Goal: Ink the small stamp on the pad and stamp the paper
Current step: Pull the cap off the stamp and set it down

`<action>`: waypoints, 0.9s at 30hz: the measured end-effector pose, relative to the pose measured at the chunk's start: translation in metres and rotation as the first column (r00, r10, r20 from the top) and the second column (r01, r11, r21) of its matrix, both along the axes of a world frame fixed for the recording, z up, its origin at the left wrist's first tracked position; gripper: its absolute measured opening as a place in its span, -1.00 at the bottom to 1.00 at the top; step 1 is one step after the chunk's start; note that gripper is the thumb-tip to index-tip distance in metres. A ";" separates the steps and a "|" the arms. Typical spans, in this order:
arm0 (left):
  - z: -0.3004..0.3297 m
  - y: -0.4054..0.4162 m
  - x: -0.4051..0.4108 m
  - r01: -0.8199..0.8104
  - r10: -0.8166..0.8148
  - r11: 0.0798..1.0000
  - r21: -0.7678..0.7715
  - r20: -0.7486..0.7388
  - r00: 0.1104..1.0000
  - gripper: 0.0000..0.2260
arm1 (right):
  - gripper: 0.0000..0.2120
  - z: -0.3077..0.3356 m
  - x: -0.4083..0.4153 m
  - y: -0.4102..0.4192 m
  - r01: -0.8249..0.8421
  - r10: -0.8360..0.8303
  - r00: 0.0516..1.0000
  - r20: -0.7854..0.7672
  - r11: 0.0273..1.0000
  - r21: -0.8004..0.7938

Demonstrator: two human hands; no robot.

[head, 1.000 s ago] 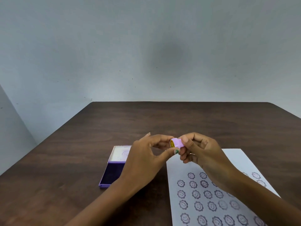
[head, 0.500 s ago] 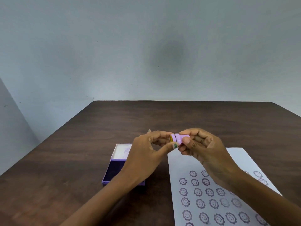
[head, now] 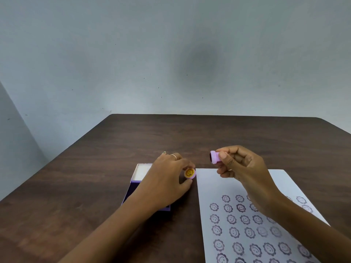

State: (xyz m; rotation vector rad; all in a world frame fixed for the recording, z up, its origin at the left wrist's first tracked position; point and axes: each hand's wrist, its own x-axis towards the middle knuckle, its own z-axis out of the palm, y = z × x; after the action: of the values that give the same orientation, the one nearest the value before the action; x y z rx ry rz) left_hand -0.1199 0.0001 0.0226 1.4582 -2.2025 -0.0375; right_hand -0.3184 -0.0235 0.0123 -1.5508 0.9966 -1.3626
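Observation:
My right hand pinches the small lilac stamp above the top of the paper, its dark stamping face turned left. My left hand holds the stamp's lilac cap, whose end shows a yellow smiley, low beside the paper's left edge. The open purple ink pad lies under my left hand and wrist, mostly hidden; its white-lined lid shows behind. The white paper carries rows of several purple smiley-flower prints.
Everything rests on a dark brown wooden table. A plain pale wall stands behind its far edge. The table's left edge runs diagonally near the ink pad.
The cap has come off the stamp. My left hand dropped down and left with the cap, while my right hand moved right with the bare stamp.

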 end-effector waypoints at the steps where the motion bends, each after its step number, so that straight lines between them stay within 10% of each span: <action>1: -0.001 -0.001 0.000 0.001 -0.001 1.000 0.001 0.021 1.000 -0.72 | -0.77 0.000 0.000 0.000 -0.002 0.002 1.000 -0.005 1.000 -0.004; 11: 0.004 -0.006 0.010 0.006 -0.002 0.993 -0.119 0.033 0.999 -0.71 | -0.79 0.002 0.000 0.000 -0.006 -0.002 0.994 -0.107 0.997 -0.078; 27: 0.000 0.021 0.122 0.015 0.100 0.986 0.167 -0.657 0.747 -0.61 | -0.63 0.007 0.001 0.007 -0.024 -0.069 0.925 -0.374 0.971 -0.238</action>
State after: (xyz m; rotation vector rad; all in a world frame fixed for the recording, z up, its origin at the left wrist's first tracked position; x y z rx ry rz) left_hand 0.0019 0.0207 0.0226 1.3005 -1.5925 -0.6419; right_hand -0.3170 -0.0164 0.0195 -2.0471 1.1131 -1.2576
